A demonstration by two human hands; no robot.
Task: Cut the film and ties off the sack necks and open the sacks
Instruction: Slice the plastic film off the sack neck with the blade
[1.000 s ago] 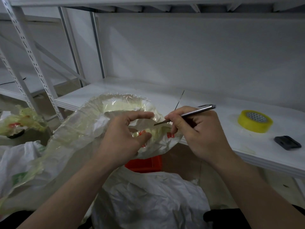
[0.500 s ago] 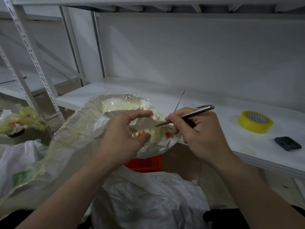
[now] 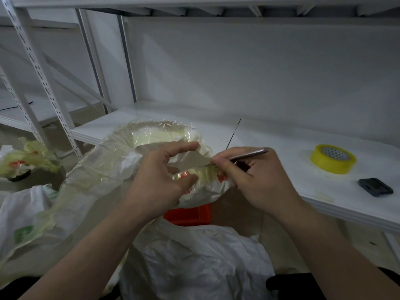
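Cutting hand: right hand (image 3: 257, 182) pinches a slim silver metal blade tool (image 3: 249, 155) between thumb and curled fingers; the tip points left into the bunched film.
Holding hand: left hand (image 3: 158, 180) grips the gathered neck, thumb below, forefinger stretched over the top.
Sack: crumpled white woven sack (image 3: 95, 176), raised in front of the shelf edge, neck between both hands.
Film: yellowish clear film (image 3: 155, 137) wrapped round the sack neck, ruffled at the upper rim.
Ties: small red-orange ties (image 3: 184, 175) at the neck, partly hidden by the left fingers; one red bit just beside the right thumb.
Below: second crumpled white sack (image 3: 194, 256) low centre; red-orange plastic crate (image 3: 188, 215) under the held sack.
Shelf: white shelf board (image 3: 270, 135) carries a yellow tape roll (image 3: 333, 159) and, near it but apart, a small dark grey block (image 3: 375, 187).
Far left: heap of yellowish film scraps (image 3: 28, 156) with a red spot.
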